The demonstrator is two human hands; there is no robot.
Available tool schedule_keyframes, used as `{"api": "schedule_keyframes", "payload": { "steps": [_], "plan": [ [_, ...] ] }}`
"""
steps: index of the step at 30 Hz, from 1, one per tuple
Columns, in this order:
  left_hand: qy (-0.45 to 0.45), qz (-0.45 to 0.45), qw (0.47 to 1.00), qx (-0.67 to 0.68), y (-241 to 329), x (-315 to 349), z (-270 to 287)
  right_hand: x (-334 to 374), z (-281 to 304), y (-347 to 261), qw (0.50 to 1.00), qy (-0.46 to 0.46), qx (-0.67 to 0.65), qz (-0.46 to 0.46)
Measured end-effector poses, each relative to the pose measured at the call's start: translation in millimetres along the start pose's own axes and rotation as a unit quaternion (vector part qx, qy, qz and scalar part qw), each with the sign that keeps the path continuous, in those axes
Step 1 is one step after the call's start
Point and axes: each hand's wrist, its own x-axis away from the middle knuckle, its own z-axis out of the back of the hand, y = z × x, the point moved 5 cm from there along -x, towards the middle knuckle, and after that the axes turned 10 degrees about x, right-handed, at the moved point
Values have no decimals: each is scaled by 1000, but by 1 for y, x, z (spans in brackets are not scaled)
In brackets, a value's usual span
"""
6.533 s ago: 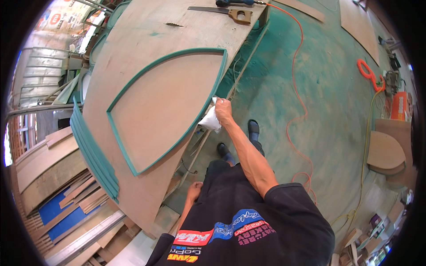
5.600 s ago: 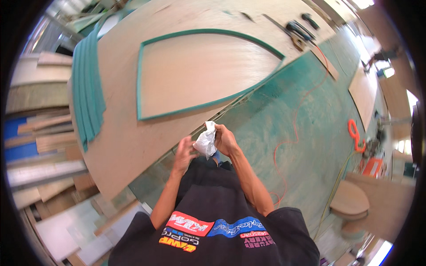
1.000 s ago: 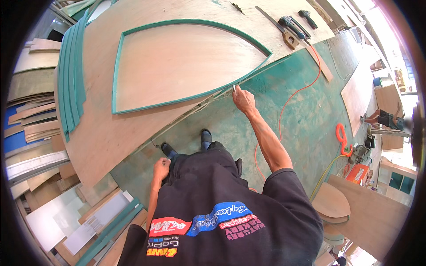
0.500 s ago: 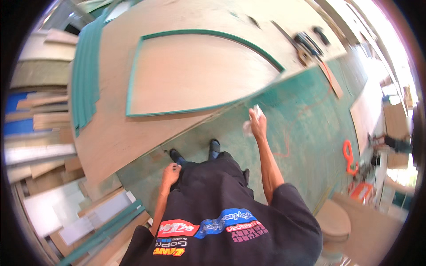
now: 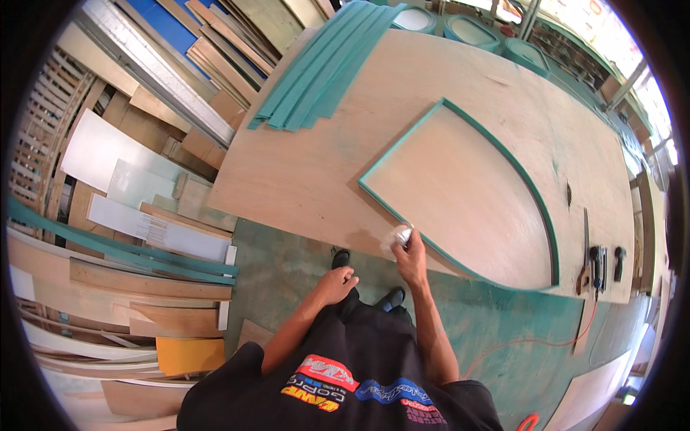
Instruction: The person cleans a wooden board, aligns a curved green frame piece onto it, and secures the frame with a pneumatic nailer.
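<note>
My right hand (image 5: 411, 260) is closed round a crumpled piece of clear, whitish plastic (image 5: 395, 238). What the plastic wraps, if anything, is too unclear to tell. It hangs over the near edge of a large plywood-topped table (image 5: 309, 194), beside the near corner of a green-edged frame (image 5: 502, 152). That frame lies flat on the table, with one straight side and two curved sides meeting at a point on the right. Low in front of my thigh, my left hand (image 5: 336, 286) has its fingers curled in, and nothing shows in it.
Green strips (image 5: 323, 68) are stacked at the table's far left. A handsaw (image 5: 585, 251) and power tools (image 5: 599, 266) lie at its right end. An orange cord (image 5: 535, 341) trails over the green floor. Boards and offcuts (image 5: 165, 276) crowd my left side.
My view has swung left, so the table and frame appear further right. My right hand, still holding the plastic, has come from over the floor to the table edge by the frame.
</note>
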Motion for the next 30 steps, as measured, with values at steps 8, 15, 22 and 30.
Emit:
{"api": "schedule_keyframes", "payload": {
  "steps": [8, 15, 22, 30],
  "plan": [
    [182, 45, 982, 28, -17, -18, 147, -170, -178, -37, 998, 16, 42, 47],
    [257, -74, 963, 25, 5, -135, 330, -231, -251, 5, 972, 37, 231, 33],
    [220, -127, 967, 31, 60, -223, 419, -254, -321, -29, 983, -12, 172, -60],
    [160, -193, 954, 166, 125, -256, 462, -285, -428, 24, 983, -87, 162, -15]
  ]
}}
